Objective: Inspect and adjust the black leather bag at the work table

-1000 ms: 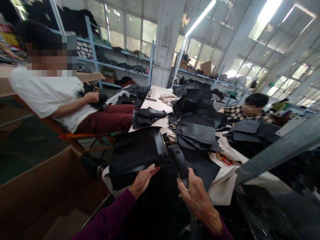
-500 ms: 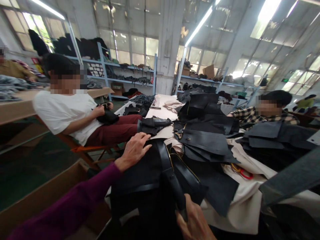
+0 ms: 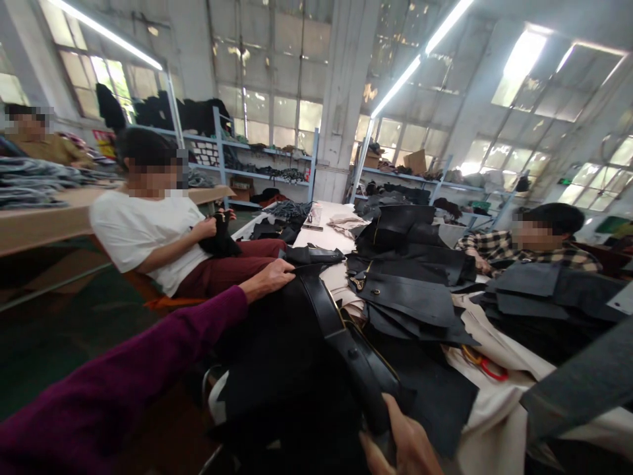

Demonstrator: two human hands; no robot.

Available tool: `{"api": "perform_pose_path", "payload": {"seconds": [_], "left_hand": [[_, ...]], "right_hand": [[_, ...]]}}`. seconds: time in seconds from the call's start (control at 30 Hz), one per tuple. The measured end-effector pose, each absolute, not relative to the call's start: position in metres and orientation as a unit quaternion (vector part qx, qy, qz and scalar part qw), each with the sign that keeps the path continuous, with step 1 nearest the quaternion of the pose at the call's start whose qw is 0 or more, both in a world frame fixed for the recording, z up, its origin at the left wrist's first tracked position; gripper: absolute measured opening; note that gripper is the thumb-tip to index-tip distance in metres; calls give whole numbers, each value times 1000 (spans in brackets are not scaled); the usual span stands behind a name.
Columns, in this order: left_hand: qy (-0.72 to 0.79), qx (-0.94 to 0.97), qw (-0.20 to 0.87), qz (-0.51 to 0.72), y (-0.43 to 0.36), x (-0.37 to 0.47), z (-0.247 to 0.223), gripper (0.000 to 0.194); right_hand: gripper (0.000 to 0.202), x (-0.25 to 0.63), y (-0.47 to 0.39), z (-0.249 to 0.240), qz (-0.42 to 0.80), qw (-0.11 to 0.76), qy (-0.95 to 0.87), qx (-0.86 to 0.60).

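Note:
My left hand (image 3: 270, 278), in a purple sleeve, pinches the far corner of a black bag piece (image 3: 277, 349). A smooth black leather band (image 3: 353, 353) runs along this piece's right edge, with a gold line showing beside it. Around the band's near end, at the bottom of the view, my right hand (image 3: 405, 441) is closed. Between my hands the dark cloth hangs down to the left of the band. Its lower part is too dark to make out. Just right of the band lies a flat black panel (image 3: 435, 389).
Black panels (image 3: 408, 297) with gold fittings are heaped on the table. Red-handled scissors or rings (image 3: 494, 371) lie on cream cloth (image 3: 494, 323). A metal post (image 3: 578, 382) slants in at right. One person (image 3: 143, 227) sits at left, another (image 3: 534, 244) at right.
My left hand, spread flat over the piece before, now pinches its far corner. The cloth's left side has been lifted and pulled taut. My right hand keeps hold of the band.

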State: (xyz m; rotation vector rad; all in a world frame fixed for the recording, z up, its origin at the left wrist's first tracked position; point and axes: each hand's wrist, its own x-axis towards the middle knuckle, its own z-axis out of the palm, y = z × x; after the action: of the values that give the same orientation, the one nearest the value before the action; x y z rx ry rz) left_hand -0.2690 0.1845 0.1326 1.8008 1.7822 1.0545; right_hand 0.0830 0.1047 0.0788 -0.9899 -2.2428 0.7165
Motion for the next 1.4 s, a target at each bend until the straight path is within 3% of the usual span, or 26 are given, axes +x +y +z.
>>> {"api": "perform_pose_path", "payload": {"seconds": [0.17, 0.33, 0.5, 0.63, 0.9, 1.07, 1.23, 1.4], "left_hand": [[646, 485, 298, 508, 145, -280, 145, 10], [639, 394, 334, 570, 106, -272, 145, 4], [507, 313, 467, 653, 70, -239, 140, 22], [461, 314, 509, 655, 48, -221, 137, 29], [413, 339, 534, 656, 15, -194, 137, 32], [389, 311, 495, 712, 13, -198, 136, 34], [377, 304, 524, 701, 6, -198, 121, 31], [357, 309, 501, 725, 3, -202, 115, 34]], "right_hand": [[18, 84, 97, 125, 293, 225, -843, -392], [25, 82, 93, 140, 291, 250, -845, -372], [23, 64, 76, 138, 316, 207, -859, -344], [19, 43, 68, 138, 303, 226, -869, -319], [19, 2, 67, 166, 280, 265, -872, -303], [29, 11, 46, 151, 250, 258, -885, -296], [21, 9, 41, 155, 305, 240, -860, -331], [25, 9, 36, 157, 283, 243, -875, -309]]}}
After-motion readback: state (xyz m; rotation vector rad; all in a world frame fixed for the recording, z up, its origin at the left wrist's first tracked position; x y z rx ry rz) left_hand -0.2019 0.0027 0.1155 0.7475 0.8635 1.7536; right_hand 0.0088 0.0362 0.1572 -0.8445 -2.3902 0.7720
